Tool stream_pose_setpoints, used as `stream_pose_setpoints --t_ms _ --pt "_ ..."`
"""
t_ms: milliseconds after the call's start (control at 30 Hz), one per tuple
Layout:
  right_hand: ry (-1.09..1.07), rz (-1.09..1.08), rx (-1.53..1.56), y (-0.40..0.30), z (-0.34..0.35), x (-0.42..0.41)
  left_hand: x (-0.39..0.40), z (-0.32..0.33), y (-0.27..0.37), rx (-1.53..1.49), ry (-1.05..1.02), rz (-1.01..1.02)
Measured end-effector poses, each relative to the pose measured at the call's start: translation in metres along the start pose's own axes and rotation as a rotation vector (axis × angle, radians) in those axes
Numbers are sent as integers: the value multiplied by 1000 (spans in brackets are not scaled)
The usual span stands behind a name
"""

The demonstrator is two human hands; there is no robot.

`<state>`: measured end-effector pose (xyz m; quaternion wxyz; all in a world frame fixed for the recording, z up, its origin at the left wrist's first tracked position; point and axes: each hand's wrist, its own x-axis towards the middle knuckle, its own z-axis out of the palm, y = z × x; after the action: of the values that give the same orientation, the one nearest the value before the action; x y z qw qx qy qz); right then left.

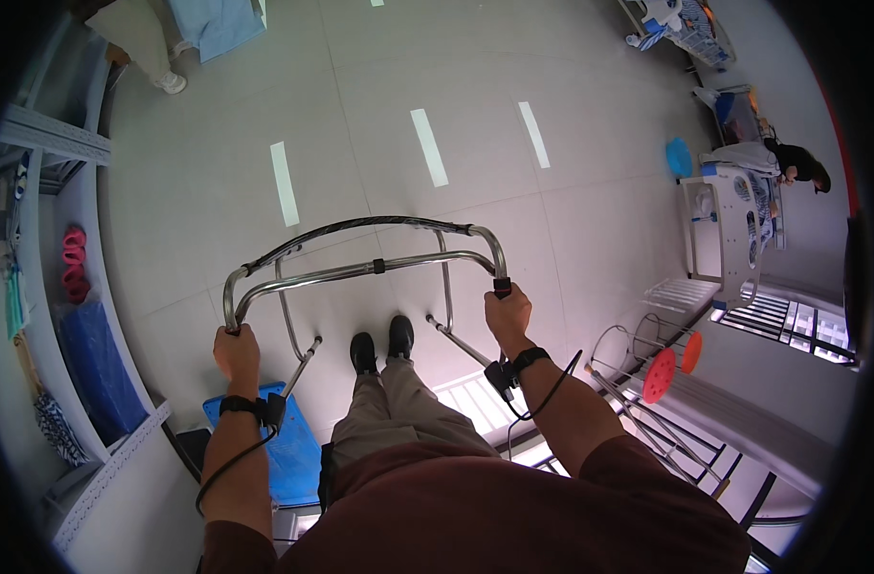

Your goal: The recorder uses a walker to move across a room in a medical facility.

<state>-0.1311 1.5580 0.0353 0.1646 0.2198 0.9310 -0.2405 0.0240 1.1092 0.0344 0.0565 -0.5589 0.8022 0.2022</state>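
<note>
Both hands hold a metal walking frame (336, 273) that stands on the tiled floor in front of my body. My left hand (237, 354) is closed round the grip at its left side. Round the black grip at the right side my right hand (508, 312) is closed. A dark wrapping covers the frame's curved upper front bar, and a black joint sits at the middle of the bar beside it. Each wrist bears a black strap with a small cabled device. My black shoes (381, 344) are between the frame's legs.
Shelving (85, 215) on the left holds pink slippers (74, 264) and a blue package. A blue plastic board (293, 452) lies by my left forearm. At right are stools (658, 375), a bed (724, 237), a blue basin (678, 157) and a person. Another person's leg (139, 43) shows upper left.
</note>
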Motion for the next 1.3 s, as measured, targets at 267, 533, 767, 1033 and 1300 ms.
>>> stream_pose_setpoints --t_ms 267,533,767,1033,1300 --pt "36 35 -61 3 1 -1 -8 -1 13 73 11 -48" --pt "54 42 -71 0 2 -3 -7 -4 17 101 24 -58" --pt "96 -1 -45 3 5 -4 -6 -3 16 102 13 -94" --pt "109 -22 -46 -1 6 -5 -4 -4 16 142 26 -109" --pt "111 -35 -11 1 9 -5 -5 -3 15 151 46 -103"
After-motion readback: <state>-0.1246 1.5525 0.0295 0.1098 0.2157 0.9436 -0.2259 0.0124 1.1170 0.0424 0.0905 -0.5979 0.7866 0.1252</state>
